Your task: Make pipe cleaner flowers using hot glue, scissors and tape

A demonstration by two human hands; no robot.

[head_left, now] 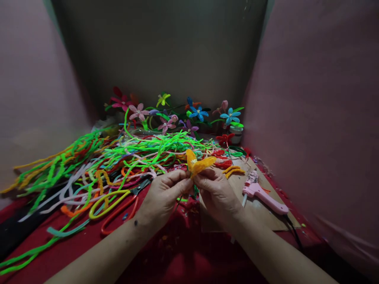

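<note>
An orange-yellow pipe-cleaner flower (pixel 201 165) with pale stamens at its centre is held up between my two hands. My left hand (pixel 170 191) pinches it low down, at the base, with thumb and forefinger. From the other side my right hand (pixel 217 191) grips the underside of its petals, fingers closed. The fingertips of both hands almost meet there, and they hide the flower's base. Several short orange pipe-cleaner pieces (pixel 233 170) lie just beyond my right hand.
Scissors with yellow and red handles (pixel 111 203) lie left of my hands, by a heap of pipe cleaners (pixel 154 148). A pink glue gun (pixel 265 197) rests on a cardboard sheet (pixel 219 221) at right. Finished flowers (pixel 198 113) stand along the back. Pink sheets (pixel 319 118) flank both sides.
</note>
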